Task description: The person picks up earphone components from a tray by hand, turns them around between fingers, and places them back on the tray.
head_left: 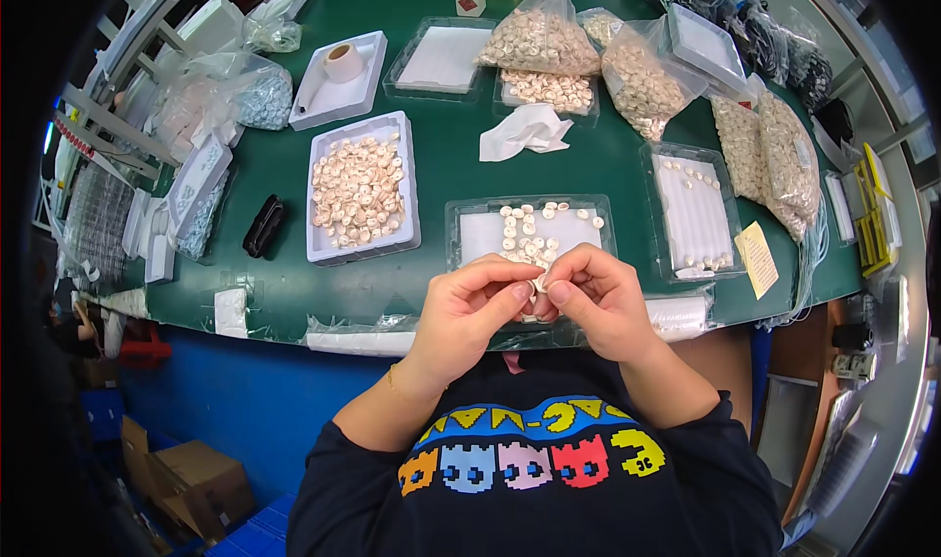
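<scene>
My left hand (453,320) and my right hand (606,310) meet over the front edge of the table, thumbs and fingertips pinched together. Between them is a small cream-white round part (538,283), mostly covered by the fingers. Just beyond the hands lies a clear tray (601,232) with a white lining. Several small round cream caps (528,230) are spread across it, some of them partly behind my fingers. To the left, a white tray (412,204) holds a heap of the same kind of caps (358,190).
A crumpled white tissue (524,132) lies beyond the near tray. Bags of caps (541,43) stand at the back and right. A clear tray (730,204) with a few caps sits at right, beside a paper tag (757,259). At left is a black case (263,227).
</scene>
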The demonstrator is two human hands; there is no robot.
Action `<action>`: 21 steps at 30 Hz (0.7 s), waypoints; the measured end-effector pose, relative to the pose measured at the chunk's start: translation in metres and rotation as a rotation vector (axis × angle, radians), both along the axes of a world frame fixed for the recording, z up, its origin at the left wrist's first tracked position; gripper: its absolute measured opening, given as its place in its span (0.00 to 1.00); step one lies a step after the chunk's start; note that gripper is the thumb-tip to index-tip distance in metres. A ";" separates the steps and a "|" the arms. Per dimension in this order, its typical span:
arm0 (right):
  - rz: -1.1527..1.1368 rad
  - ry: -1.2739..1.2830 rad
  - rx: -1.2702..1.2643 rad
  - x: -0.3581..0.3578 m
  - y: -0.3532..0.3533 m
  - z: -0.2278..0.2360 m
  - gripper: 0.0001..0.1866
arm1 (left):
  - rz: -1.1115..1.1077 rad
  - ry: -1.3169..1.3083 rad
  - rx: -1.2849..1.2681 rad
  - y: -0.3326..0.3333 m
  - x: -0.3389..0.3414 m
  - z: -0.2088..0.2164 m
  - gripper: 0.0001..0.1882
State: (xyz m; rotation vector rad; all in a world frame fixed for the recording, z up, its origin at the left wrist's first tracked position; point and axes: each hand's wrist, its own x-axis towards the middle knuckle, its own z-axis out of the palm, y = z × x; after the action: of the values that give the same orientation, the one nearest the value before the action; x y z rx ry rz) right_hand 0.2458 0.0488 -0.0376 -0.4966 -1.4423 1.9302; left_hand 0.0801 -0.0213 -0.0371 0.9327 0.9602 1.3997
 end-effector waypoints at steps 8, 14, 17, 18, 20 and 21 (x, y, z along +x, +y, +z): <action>0.003 -0.037 -0.058 -0.003 -0.004 0.006 0.04 | 0.034 0.290 0.208 -0.002 0.002 -0.007 0.12; -0.009 -0.050 -0.024 -0.001 -0.001 0.003 0.10 | 0.134 0.104 0.155 -0.005 0.003 0.001 0.09; 0.004 -0.003 -0.067 0.002 0.001 -0.002 0.11 | 0.115 0.103 0.065 -0.008 0.002 0.013 0.07; -0.040 0.014 -0.075 0.001 0.001 0.000 0.09 | 0.116 0.103 0.065 -0.009 0.001 0.014 0.07; -0.085 0.030 -0.084 -0.002 0.000 0.001 0.07 | 0.148 0.153 0.100 -0.010 -0.001 0.015 0.08; -0.127 0.058 -0.045 -0.003 0.000 0.000 0.08 | 0.148 0.152 0.099 -0.010 -0.001 0.015 0.08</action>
State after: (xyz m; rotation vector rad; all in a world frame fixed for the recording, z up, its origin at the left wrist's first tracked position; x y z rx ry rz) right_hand 0.2429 0.0493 -0.0379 -0.5354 -1.3011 1.8645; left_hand 0.0790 -0.0309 -0.0221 1.0722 1.1001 1.5283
